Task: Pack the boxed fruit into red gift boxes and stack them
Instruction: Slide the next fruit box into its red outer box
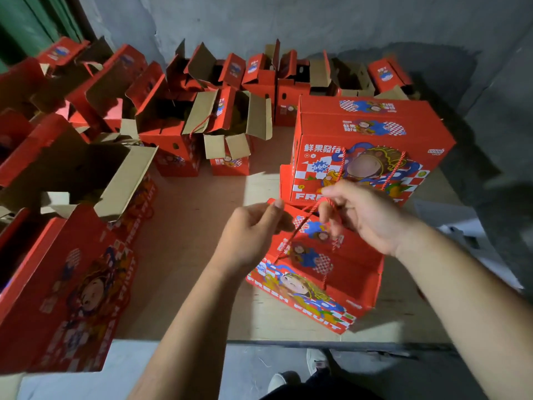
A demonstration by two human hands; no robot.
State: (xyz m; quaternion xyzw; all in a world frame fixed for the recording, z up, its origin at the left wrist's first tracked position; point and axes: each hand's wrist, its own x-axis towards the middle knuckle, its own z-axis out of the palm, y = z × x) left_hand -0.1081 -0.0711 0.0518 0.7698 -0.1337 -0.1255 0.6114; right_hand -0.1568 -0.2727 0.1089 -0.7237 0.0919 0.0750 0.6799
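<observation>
A closed red gift box (314, 281) printed FRESH FRUIT stands on the wooden board (187, 226) right in front of me. My left hand (251, 235) pinches the box's top corner flap. My right hand (363, 215) pinches the red rope handle (302, 223) above the box's top. Behind it, closed red gift boxes (360, 157) are stacked, the top one with its rope handles hanging down the front. No boxed fruit shows.
Several open red gift boxes (230, 122) with raised brown flaps crowd the back and left of the board. A large open box (66, 284) stands at the near left. A grey wall (317, 21) rises behind. My shoes (314, 362) show on the grey floor below.
</observation>
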